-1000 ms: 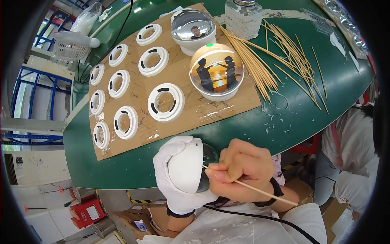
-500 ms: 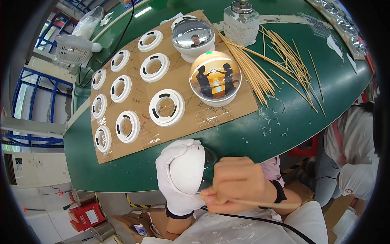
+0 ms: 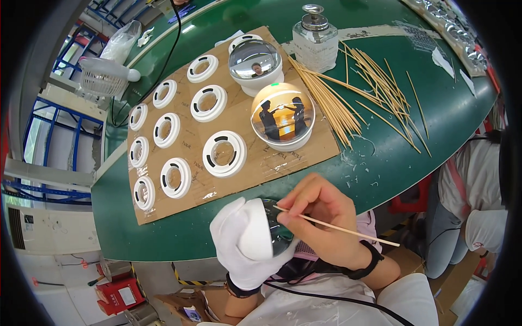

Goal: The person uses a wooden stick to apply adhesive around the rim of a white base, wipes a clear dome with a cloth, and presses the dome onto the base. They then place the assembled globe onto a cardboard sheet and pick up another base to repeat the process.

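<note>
Well ahead of my gloved left hand (image 3: 231, 255), out to the left, stood a white basket (image 3: 102, 84). Closer, just beyond those fingers, white rings (image 3: 222, 173) with black strips lay in rows on a cardboard sheet (image 3: 258, 163). My left fingers were curled around the white base (image 3: 256, 233) of a globe, tilted so that its clear dome (image 3: 278, 233) faced my right fingers. Ahead of both hands, two more globes sat on the cardboard: a mirror-like globe (image 3: 255, 61) and, nearer my fingertips, a picture globe (image 3: 283, 117) with two dark figures. Behind them stood a clear jar (image 3: 315, 49). My bare right hand (image 3: 323, 223) pinched a thin wooden stick (image 3: 348, 231) between thumb and forefinger, its tip by the dome's edge; I couldn't tell whether it touched. Beyond those fingers lay bundled sticks (image 3: 333, 108), then scattered sticks (image 3: 380, 87) farther right.
</note>
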`<action>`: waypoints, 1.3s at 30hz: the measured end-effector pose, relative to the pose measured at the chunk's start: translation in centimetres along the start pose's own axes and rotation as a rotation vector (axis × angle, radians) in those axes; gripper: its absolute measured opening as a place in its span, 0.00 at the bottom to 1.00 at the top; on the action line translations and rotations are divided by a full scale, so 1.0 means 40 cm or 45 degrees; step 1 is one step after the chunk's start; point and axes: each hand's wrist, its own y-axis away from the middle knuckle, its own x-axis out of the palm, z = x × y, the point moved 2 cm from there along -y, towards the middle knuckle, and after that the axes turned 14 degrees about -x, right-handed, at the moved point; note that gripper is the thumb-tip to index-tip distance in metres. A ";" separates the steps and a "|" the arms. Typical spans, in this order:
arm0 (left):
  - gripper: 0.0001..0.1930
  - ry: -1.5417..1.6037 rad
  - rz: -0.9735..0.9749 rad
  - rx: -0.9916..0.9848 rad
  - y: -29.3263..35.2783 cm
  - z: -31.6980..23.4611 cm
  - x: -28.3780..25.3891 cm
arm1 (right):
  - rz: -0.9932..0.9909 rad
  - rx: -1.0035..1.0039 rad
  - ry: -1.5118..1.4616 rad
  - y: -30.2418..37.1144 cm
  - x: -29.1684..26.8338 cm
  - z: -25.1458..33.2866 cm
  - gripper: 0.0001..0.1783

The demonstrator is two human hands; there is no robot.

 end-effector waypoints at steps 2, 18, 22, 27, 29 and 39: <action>0.48 0.295 0.078 -0.294 0.005 0.013 0.004 | 0.194 -0.107 0.046 0.000 -0.010 0.014 0.09; 0.42 0.162 0.056 -0.079 -0.005 0.015 0.012 | 0.340 -0.620 0.401 0.030 0.008 0.042 0.15; 0.34 0.221 0.101 -0.201 -0.010 0.001 0.011 | 0.362 -0.722 0.589 0.024 0.009 0.041 0.16; 0.27 0.189 0.094 -0.182 -0.019 -0.019 0.020 | 0.144 -0.675 0.439 0.015 -0.001 -0.015 0.17; 0.27 0.378 0.052 -0.353 -0.007 -0.002 0.019 | 0.202 -0.735 0.443 0.018 0.013 -0.006 0.18; 0.23 0.465 0.066 -0.359 -0.006 0.004 0.016 | 0.267 -0.698 0.440 0.024 0.018 0.012 0.18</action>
